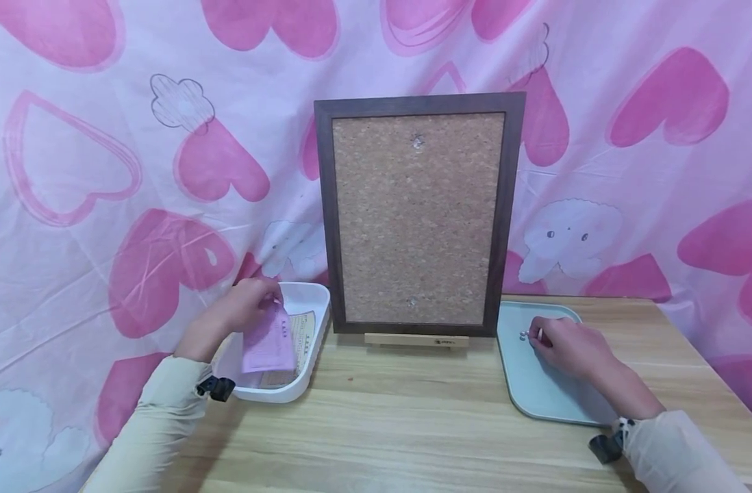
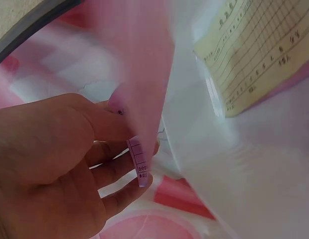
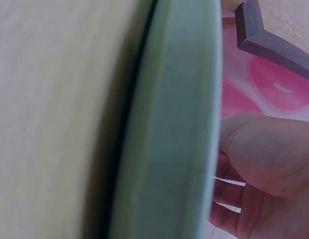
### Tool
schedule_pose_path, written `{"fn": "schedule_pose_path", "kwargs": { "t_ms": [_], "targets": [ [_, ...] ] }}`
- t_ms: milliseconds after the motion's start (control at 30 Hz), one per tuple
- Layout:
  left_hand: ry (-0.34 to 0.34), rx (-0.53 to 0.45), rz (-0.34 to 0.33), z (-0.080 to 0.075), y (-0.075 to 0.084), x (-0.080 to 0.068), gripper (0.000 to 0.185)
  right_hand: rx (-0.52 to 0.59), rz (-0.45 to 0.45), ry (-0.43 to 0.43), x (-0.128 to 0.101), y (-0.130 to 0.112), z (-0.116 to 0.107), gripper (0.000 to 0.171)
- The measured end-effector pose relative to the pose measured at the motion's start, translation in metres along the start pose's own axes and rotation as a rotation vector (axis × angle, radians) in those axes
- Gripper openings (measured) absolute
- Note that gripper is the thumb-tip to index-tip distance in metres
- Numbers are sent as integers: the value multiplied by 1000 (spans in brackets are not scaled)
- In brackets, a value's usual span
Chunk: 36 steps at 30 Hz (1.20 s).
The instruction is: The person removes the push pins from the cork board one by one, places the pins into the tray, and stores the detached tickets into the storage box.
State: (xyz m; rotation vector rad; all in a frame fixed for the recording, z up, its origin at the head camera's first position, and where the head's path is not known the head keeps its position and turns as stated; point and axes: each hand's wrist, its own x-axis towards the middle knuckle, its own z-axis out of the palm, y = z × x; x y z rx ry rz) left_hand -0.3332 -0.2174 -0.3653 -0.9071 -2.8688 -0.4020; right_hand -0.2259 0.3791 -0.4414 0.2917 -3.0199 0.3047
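My left hand (image 1: 255, 301) pinches the upper edge of a pink printed receipt slip (image 1: 269, 346), which hangs inside the white bin (image 1: 320, 301). In the left wrist view the thumb and fingers lie on either side of the slip (image 2: 144, 64). A yellowish ruled slip (image 1: 303, 335) lies in the bin behind it. Over the pale green tray (image 1: 555, 400), my right hand (image 1: 567, 346) has its fingertips down beside a few tiny shiny pieces (image 1: 523, 335). Whether a piece sits between those fingertips is too small to tell. In the right wrist view the tray rim hides them.
A dark-framed cork board (image 1: 419, 226) stands upright on a small wooden stand (image 1: 416, 339) between bin and tray. Clear pins (image 1: 418, 142) are stuck near its top and bottom. A pink heart-patterned curtain (image 1: 228, 137) hangs behind the wooden table (image 1: 413, 424).
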Motion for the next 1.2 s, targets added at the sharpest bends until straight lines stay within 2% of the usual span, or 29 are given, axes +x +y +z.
{"fn": "schedule_pose_path", "kwargs": {
  "t_ms": [267, 533, 667, 933, 1067, 1200],
  "targets": [
    [-48, -15, -20, 0, 1, 3, 27, 14, 0, 7, 0, 2, 0, 13],
    [26, -34, 59, 12, -5, 6, 22, 21, 19, -18, -2, 4, 0, 14],
    [29, -49, 44, 15, -4, 9, 20, 17, 13, -7, -2, 6, 1, 13],
    [-15, -89, 15, 14, 2, 16, 20, 20, 8, -22, -1, 8, -2, 13],
    [-6, -88, 13, 13, 6, 18, 22, 33, 10, -23, 1, 8, -7, 12],
    [31, -97, 26, 11, 12, 22, 26, 56, -5, 29, 5, 8, -17, 14]
  ]
}}
